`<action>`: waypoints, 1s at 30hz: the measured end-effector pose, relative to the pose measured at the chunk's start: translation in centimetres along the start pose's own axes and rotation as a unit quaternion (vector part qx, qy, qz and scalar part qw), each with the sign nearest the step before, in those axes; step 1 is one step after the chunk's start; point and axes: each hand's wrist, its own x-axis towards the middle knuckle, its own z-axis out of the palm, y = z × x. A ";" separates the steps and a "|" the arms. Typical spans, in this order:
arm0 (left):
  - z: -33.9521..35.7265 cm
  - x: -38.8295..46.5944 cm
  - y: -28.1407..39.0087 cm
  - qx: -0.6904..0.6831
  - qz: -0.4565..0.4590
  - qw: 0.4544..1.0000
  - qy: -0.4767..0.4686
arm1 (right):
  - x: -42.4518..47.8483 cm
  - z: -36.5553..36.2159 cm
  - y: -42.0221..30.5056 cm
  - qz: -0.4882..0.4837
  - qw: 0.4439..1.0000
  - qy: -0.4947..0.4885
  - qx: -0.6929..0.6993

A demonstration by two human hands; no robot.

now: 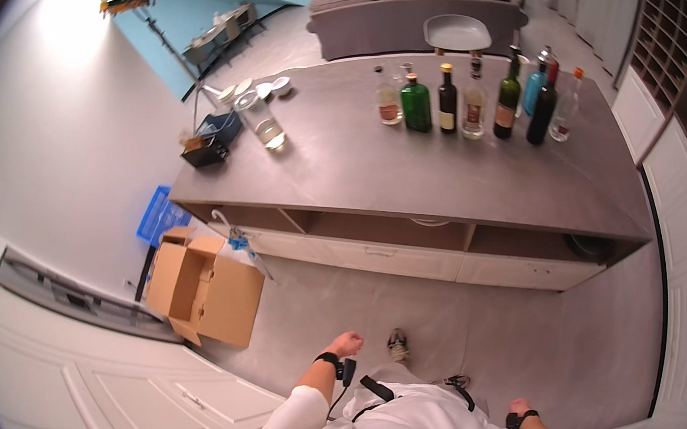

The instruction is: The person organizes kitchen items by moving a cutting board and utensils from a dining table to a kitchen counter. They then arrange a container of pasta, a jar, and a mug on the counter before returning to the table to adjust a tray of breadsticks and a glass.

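Note:
My left hand (346, 344), a black strap at its wrist, hangs over the floor with its fingers curled and nothing visible in them. Lower right, my right hand (519, 408) is beside my body and also wears a wrist strap; its fingers are too small to make out. Before me stands a kitchen island (332, 137). Several bottles stand at its right, among them a green glass bottle (416, 107), a dark bottle with a yellow cap (447, 101) and a blue bottle (535, 92). A clear glass pitcher (261, 124) holding some liquid is on the left. Neither hand touches these.
An open cardboard box (223, 297) and an umbrella (241, 242) are by the island's left end, near a blue crate (160, 214). White cabinets (146, 400) run along my left. A grey chair (456, 33) and a sofa (408, 18) stand beyond the island.

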 end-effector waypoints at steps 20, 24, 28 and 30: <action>-17.4 2.0 -27.4 -0.279 -0.111 0.941 0.158 | -4.5 10.8 -38.7 -0.168 0.986 0.003 -0.018; -20.0 1.8 -27.2 -0.286 -0.123 0.940 0.141 | -7.3 12.7 -44.4 -0.137 0.990 -0.015 -0.040; -18.6 3.7 -33.3 -0.316 -0.181 0.927 0.094 | -9.2 13.8 -50.7 -0.139 0.989 -0.033 -0.044; -17.8 4.3 -35.2 -0.324 -0.221 0.917 0.068 | -8.6 14.6 -53.0 -0.136 0.989 -0.031 -0.039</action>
